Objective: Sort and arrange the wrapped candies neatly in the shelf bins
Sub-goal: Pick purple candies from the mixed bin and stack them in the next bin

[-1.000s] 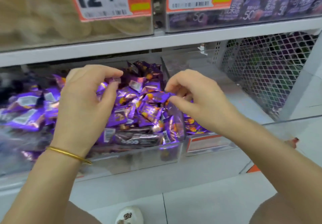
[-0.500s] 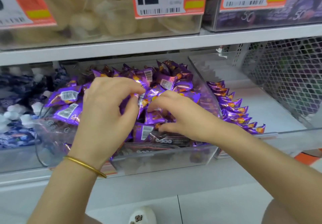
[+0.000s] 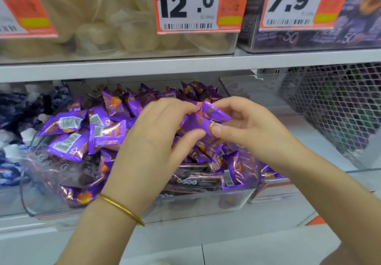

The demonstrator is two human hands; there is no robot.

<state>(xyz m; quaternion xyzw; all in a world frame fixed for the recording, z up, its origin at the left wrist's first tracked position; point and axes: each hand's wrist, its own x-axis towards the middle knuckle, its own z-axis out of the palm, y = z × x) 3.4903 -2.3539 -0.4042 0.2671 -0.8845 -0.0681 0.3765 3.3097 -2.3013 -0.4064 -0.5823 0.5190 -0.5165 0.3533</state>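
Note:
A clear plastic bin [image 3: 206, 201] on the lower shelf is heaped with several purple wrapped candies [image 3: 82, 135]. Above the heap, my left hand [image 3: 152, 145] and my right hand [image 3: 247, 128] together pinch a small bunch of purple candies [image 3: 208, 120]. The left thumb and fingers curl round its left side. My right thumb presses its lower right edge while the fingers curl behind it. A gold bangle sits on my left wrist.
To the right stands another clear bin [image 3: 309, 141] with a few purple candies [image 3: 270, 174] at its front. Blue-and-white candies [image 3: 12, 120] fill the left bin. A white mesh panel [image 3: 338, 108] closes the right. Above, bins carry price tags 12.0 [image 3: 185, 3] and 7.9 [image 3: 288, 1].
Both hands have risen out of the heap and now hold a bunch of candies between them. The view has shifted, so the shelf sits further right and looks closer.

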